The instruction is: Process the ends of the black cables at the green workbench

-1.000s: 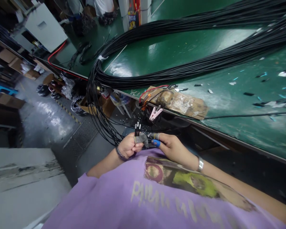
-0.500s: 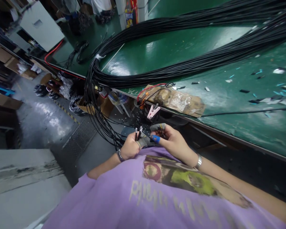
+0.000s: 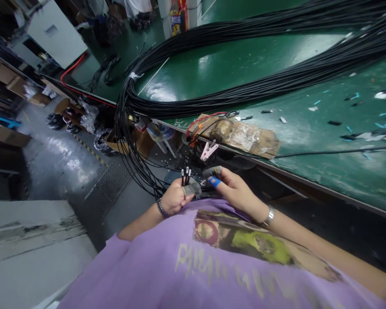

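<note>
My left hand (image 3: 175,198) is closed around several thin black cables, whose white-tipped ends (image 3: 186,172) stick up above the fist. Grey covering wraps its thumb. Just to the right, my right hand (image 3: 238,191) has its thumb and forefinger curled together near the left thumb; blue tape is on the thumb and a grey cover on the forefinger. Whatever lies between those fingertips is too small to make out. A thick bundle of black cables (image 3: 193,107) runs over the table and hangs down past its edge, to the left of my hands.
The green table (image 3: 309,184) has its front edge just beyond my hands. On that edge are a taped cardboard piece (image 3: 263,143), red and black wires and a pink clip (image 3: 209,151). Scraps (image 3: 366,136) litter the right side. An open cardboard box (image 3: 141,143) stands below.
My hands have moved slightly apart, the right fingertips drawing away from the left thumb. More white-tipped cable ends now show above my left fist.
</note>
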Action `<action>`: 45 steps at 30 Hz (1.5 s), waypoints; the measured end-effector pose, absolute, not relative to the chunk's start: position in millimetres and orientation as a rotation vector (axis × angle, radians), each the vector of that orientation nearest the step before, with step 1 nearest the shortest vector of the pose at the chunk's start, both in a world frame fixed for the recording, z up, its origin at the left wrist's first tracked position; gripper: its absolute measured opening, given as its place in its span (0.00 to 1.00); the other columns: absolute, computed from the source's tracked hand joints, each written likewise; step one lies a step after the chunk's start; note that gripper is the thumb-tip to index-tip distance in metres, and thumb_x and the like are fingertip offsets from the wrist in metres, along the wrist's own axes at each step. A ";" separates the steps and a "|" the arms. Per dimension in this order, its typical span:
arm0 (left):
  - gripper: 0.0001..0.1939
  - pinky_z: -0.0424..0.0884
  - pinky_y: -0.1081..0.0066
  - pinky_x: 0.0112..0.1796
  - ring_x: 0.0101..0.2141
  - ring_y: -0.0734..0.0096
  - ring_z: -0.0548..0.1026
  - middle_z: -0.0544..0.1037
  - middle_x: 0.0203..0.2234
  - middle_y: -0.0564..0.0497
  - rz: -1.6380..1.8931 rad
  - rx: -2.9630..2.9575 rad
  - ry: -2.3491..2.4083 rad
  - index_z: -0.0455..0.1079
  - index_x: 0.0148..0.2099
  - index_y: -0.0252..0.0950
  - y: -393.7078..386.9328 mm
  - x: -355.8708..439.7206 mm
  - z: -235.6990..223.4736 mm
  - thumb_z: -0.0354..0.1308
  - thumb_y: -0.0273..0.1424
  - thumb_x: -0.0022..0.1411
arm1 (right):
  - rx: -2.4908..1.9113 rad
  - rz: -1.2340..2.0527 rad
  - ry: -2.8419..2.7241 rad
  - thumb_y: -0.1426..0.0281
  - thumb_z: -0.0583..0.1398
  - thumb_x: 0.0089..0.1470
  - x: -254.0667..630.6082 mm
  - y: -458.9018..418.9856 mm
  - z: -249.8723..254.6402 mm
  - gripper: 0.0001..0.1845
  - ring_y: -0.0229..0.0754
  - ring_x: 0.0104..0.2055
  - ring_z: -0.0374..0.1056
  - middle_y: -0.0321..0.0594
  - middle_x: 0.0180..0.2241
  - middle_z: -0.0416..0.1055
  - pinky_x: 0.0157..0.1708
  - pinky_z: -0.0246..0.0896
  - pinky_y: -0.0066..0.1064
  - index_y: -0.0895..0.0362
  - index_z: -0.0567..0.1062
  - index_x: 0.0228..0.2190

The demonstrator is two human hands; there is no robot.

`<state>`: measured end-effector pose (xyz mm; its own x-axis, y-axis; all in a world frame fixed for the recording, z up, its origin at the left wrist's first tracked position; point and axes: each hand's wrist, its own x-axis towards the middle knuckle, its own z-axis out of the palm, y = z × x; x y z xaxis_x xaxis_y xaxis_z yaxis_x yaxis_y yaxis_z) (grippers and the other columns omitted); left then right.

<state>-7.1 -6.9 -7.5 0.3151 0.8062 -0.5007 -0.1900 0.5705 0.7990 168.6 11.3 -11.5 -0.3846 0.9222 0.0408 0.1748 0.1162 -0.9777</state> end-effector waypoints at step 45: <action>0.15 0.37 0.82 0.12 0.09 0.89 0.45 0.52 0.09 0.64 0.558 0.411 1.081 0.55 0.23 0.36 -1.4 -9.9 1.8 0.62 0.28 0.46 | -0.866 -0.128 -2.539 0.73 0.51 0.59 182.1 14.3 9.9 0.14 0.40 0.28 0.60 0.42 0.28 0.72 0.29 0.53 0.32 0.56 0.74 0.27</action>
<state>-9.9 -1.4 1.8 0.3559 0.6101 -0.7079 -0.2236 0.7911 0.5694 182.1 14.3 9.9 -0.7007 0.5574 0.4454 0.5995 0.7984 -0.0561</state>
